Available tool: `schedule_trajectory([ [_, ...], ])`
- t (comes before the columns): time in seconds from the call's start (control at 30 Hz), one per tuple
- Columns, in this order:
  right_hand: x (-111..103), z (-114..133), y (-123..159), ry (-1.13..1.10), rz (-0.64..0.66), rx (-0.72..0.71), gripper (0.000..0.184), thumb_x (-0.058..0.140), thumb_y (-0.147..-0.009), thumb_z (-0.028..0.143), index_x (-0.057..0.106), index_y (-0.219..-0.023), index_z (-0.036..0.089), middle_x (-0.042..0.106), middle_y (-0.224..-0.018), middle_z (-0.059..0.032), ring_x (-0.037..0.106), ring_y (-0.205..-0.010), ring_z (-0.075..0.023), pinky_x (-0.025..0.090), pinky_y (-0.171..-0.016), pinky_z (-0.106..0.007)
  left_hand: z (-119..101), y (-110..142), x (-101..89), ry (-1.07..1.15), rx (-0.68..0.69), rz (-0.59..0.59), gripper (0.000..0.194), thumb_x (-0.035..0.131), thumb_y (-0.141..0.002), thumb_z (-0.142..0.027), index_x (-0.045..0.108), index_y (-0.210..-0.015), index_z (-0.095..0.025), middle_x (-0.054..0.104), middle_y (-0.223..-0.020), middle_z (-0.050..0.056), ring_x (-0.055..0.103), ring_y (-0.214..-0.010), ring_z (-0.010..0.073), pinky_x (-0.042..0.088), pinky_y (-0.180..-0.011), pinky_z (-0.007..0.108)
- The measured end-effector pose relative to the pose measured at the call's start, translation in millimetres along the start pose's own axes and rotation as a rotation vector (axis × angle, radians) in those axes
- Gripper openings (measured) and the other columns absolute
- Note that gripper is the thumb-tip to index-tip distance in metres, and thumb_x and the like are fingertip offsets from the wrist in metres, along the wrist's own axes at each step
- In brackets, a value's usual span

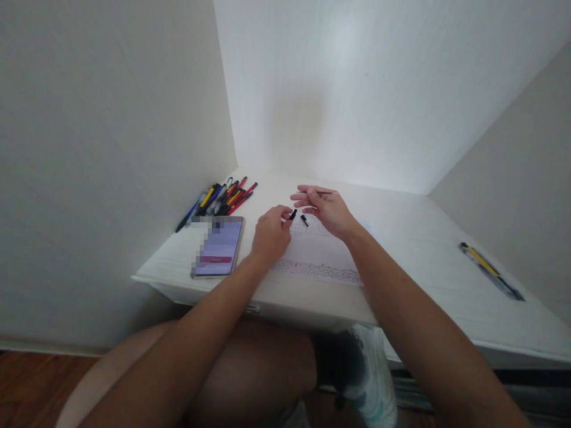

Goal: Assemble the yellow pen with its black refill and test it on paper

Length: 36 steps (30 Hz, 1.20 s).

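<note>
The bench (419, 238) was white with a faint grain; the paper (319, 258) on it was white with a band of small reddish speckles; the pens (223, 199) in the heap were red, yellow, blue and black; the phone (218, 246) showed a lilac screen with a dark red bar; the two pens (491, 270) apart were yellow and grey; the small cap (293, 214) was black; the floor (40, 386) was reddish-brown wood.

We see a matt white wooden desk (414, 238); beside its phone (218, 246), glossy glass, lie shiny plastic pens (223, 199)
</note>
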State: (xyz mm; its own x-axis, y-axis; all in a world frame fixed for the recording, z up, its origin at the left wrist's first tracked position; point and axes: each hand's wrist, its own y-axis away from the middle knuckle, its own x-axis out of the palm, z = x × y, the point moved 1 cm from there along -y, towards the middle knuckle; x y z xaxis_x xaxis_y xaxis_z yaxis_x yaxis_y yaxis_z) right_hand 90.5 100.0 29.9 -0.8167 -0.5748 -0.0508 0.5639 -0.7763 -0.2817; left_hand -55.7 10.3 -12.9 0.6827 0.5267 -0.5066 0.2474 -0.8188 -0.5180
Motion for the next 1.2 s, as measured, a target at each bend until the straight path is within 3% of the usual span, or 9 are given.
schedule_trajectory([
  [0.1, -4, 3, -1, 0.099, -0.064, 0.003, 0.051, 0.056, -0.093, 0.062, 0.074, -0.103, 0.016, 0.074, -0.087, -0.0102, 0.064, -0.074, -0.0152, 0.051, -0.070, -0.031, 1, 0, 0.6, 0.038, -0.005, -0.010, 0.019, 0.058, -0.086, -0.006, 0.067, -0.099, -0.016, 0.072, -0.099, 0.008, 0.066, -0.084, 0.0190, 0.051, -0.079, 0.033],
  [0.23, -6, 5, -1, 0.216, -0.112, -0.044, 0.055, 0.052, -0.094, 0.065, 0.074, -0.083, 0.016, 0.059, -0.063, -0.0029, 0.050, -0.058, -0.0116, 0.041, -0.058, -0.029, 0, 0, 0.9, 0.083, 0.006, 0.006, 0.020, 0.058, -0.085, -0.004, 0.068, -0.097, -0.016, 0.072, -0.098, 0.007, 0.066, -0.083, 0.0185, 0.053, -0.079, 0.033],
  [0.47, 2, 3, 0, 0.342, -0.071, -0.034, 0.051, 0.053, -0.094, 0.062, 0.071, -0.078, 0.017, 0.060, -0.062, -0.0026, 0.049, -0.057, -0.0120, 0.039, -0.057, -0.030, -6, -1, -2.7, 0.080, 0.004, 0.042, 0.018, 0.059, -0.087, -0.007, 0.068, -0.099, -0.017, 0.073, -0.099, 0.006, 0.067, -0.084, 0.0177, 0.055, -0.082, 0.033],
  [0.7, -2, 0, -4, 0.351, -0.154, -0.086, 0.051, 0.052, -0.094, 0.062, 0.072, -0.078, 0.018, 0.061, -0.062, -0.0025, 0.051, -0.056, -0.0124, 0.040, -0.057, -0.029, -5, 0, -1.5, 0.067, 0.019, 0.041, 0.020, 0.059, -0.085, -0.006, 0.068, -0.099, -0.018, 0.073, -0.098, 0.006, 0.067, -0.086, 0.0187, 0.055, -0.087, 0.035],
  [0.9, 5, 6, 2, 0.578, 0.064, -0.056, 0.056, 0.049, -0.096, 0.060, 0.066, -0.063, 0.018, 0.051, -0.054, 0.0003, 0.045, -0.054, -0.0114, 0.036, -0.056, -0.029, -3, 0, 0.5, 0.106, 0.035, 0.056, 0.019, 0.059, -0.087, -0.009, 0.067, -0.103, -0.017, 0.072, -0.100, 0.007, 0.067, -0.084, 0.0179, 0.056, -0.083, 0.034],
  [0.97, 7, 8, 4, 0.584, 0.093, -0.061, 0.052, 0.053, -0.094, 0.061, 0.068, -0.068, 0.018, 0.052, -0.057, 0.0007, 0.045, -0.055, -0.0113, 0.035, -0.056, -0.029, -3, 0, 0.4, 0.129, 0.034, 0.054, 0.019, 0.059, -0.087, -0.009, 0.067, -0.103, -0.016, 0.072, -0.100, 0.007, 0.067, -0.082, 0.0171, 0.056, -0.081, 0.033],
  [1.07, 5, 11, 3, 0.462, -0.055, -0.090, 0.043, 0.057, -0.092, 0.059, 0.073, -0.094, 0.019, 0.057, -0.065, 0.0000, 0.046, -0.057, -0.0121, 0.037, -0.055, -0.029, -6, -1, -0.2, 0.199, -0.008, 0.060, 0.020, 0.060, -0.086, -0.008, 0.068, -0.103, -0.016, 0.072, -0.098, 0.007, 0.068, -0.080, 0.0161, 0.056, -0.073, 0.029],
  [1.2, -1, 12, -1, 0.301, -0.229, -0.168, 0.031, 0.064, -0.089, 0.049, 0.071, -0.097, 0.019, 0.062, -0.075, -0.0025, 0.051, -0.060, -0.0124, 0.040, -0.056, -0.031, -12, 0, -1.1, 0.319, -0.086, 0.106, 0.021, 0.061, -0.084, -0.007, 0.069, -0.102, -0.015, 0.072, -0.093, 0.005, 0.067, -0.074, 0.0136, 0.055, -0.063, 0.024],
])
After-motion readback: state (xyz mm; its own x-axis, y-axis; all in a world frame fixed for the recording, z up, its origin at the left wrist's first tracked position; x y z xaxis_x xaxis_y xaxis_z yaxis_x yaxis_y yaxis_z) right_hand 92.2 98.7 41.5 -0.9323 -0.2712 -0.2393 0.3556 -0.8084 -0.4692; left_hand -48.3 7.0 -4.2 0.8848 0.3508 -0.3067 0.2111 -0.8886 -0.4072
